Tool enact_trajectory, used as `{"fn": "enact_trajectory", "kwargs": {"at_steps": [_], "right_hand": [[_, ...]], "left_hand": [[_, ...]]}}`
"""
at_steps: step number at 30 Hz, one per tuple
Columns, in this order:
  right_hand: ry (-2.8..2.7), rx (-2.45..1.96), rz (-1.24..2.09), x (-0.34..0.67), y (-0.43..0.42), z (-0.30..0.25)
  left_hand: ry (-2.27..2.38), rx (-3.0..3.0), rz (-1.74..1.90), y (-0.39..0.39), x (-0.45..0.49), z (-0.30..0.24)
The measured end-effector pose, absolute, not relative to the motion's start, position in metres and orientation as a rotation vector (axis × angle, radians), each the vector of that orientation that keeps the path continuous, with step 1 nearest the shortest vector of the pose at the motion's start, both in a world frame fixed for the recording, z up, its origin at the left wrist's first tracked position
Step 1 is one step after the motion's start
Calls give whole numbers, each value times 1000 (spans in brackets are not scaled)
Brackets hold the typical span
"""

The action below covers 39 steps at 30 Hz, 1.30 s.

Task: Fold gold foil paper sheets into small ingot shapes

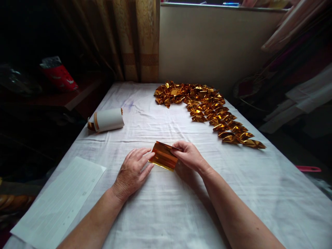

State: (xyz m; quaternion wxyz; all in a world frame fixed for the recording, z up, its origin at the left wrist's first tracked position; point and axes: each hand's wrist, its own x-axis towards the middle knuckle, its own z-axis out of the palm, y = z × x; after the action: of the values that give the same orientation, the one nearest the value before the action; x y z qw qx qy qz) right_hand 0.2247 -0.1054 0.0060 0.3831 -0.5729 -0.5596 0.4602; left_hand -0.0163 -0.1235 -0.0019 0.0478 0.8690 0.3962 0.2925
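Begin with the left forearm (95, 211) and right forearm (238, 207), nearest the camera, both reaching in over the white cloth (168, 218). Locate the foil (164, 155) between the left hand (132, 171) and the right hand (190, 156), over the middle of the cloth, set at a slant with a bright strip along the near edge. Check the right hand: thumb and curled fingers pinching the foil near the far right corner. Check the left hand: fingers extended and slightly spread, thumb apart from forefinger, tips at the foil's left edge. Cannot tell from this view the amount of pressure at the left fingertips, nor any contact between foil and cloth. Apply a light, steady pinch with the right hand, probably enough to prevent slipping without denting the glossy sheet. Support the left edge with flat fingertips rather than nails, and hold both ends even to limit buckling. Expect ready creasing, judging by the thin look. Avoid brushing the roll (110, 119), lying on its side beyond the left hand, the paper (62, 200), flat at near left, or the gold chain (225, 119), curving across the far right.
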Motion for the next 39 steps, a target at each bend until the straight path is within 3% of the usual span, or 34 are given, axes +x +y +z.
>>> {"fn": "enact_trajectory", "kwargs": {"at_steps": [7, 15, 23, 33, 36, 39], "right_hand": [[-1364, -1274, 1387, 219, -109, 15], [-1488, -1211, 1386, 212, -114, 19], [-1676, -1245, 1305, 211, -118, 21], [-1489, -1221, 1277, 210, -113, 14], [-1598, -1332, 1042, 210, -114, 10], [-1783, -1420, 433, 208, -117, 14]], "left_hand": [[1350, 2381, 1012, -121, -18, -5], [1406, 1789, 1030, -124, -13, 7], [1445, 1739, 1050, -125, -12, 11], [1339, 1738, 957, -126, -13, 16], [1384, 1773, 995, -128, -12, 17], [1561, 1862, 1049, -128, -13, 16]]}}
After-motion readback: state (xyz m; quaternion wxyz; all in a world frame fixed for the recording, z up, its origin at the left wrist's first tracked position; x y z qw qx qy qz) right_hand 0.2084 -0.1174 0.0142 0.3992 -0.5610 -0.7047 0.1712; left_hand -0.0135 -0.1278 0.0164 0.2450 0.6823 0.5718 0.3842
